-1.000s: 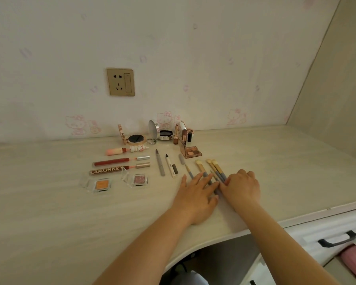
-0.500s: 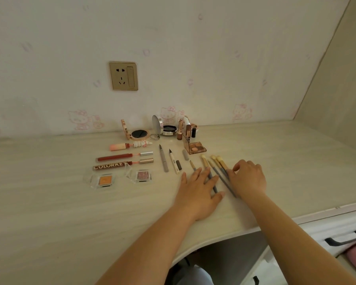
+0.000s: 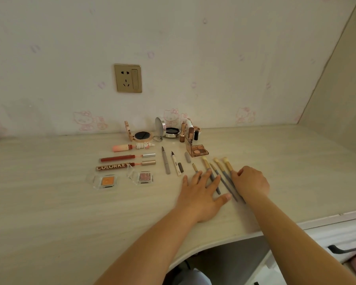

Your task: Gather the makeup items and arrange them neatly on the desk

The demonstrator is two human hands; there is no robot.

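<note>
Starting at the left of the desk [image 3: 49,202], two clear eyeshadow pots sit side by side, an orange one [image 3: 107,181] and a pink glittery one [image 3: 144,177], their lids hard to make out against the pale wood. Behind them lie two lip gloss tubes [image 3: 127,161] and a pink tube [image 3: 132,147]. Two open compacts [image 3: 152,133] stand by the wall, and small lipsticks [image 3: 188,133] crowd behind a brown palette [image 3: 197,150]; how many there are cannot be told. Two liner pens [image 3: 170,163] lie parallel, each with a small grey cap [image 3: 187,157] near it.

Five brushes [image 3: 216,177] lie fanned out with bristles toward the wall. The left hand [image 3: 201,194] lies flat, fingers straight and spread, covering the handles of the two leftmost brushes. The right hand [image 3: 251,182] rests knuckles-up on the rightmost brush, fingers curled under and hidden, so whether it grips the handle cannot be told. Handles of the two brushes beside it run down toward that wrist.

Compared with half a second ago, the left thumb has swung out wider and the brushes between the hands show more of their handles; the rest lies as it did.
</note>
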